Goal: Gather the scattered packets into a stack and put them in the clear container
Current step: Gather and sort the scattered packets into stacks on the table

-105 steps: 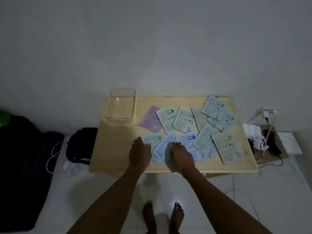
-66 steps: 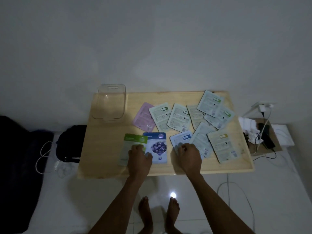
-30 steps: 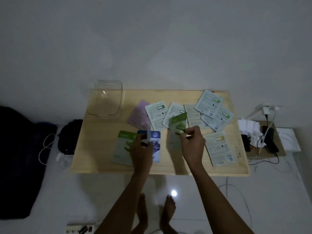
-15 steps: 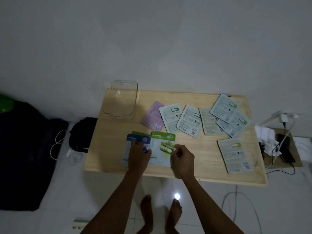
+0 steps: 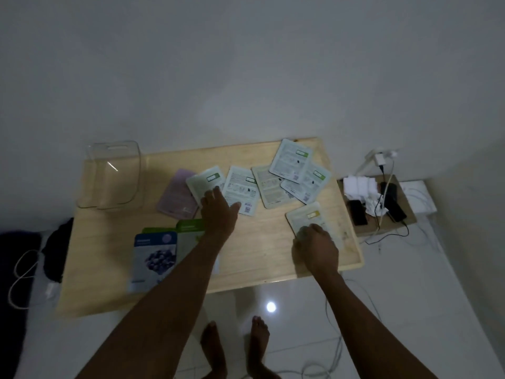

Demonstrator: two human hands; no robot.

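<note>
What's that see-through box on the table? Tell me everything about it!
The clear container is a see-through plastic box with rounded corners, tall thin walls and a slot-shaped handle hole cut near the top of its far wall. It looks empty: no packet is inside yet. It stands upright, open side up, at the far left corner of the wooden table, and its left edge seems to reach slightly past the table's side. Neither hand touches it, and the pink packet, the nearest one, lies apart to its right.

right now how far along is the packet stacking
Early. Done: a small face-up pile sits at the table's near left. In hand: the left hand and the right hand each press a face-down packet. Left: about seven scattered packets, and the clear container holds nothing.
</note>
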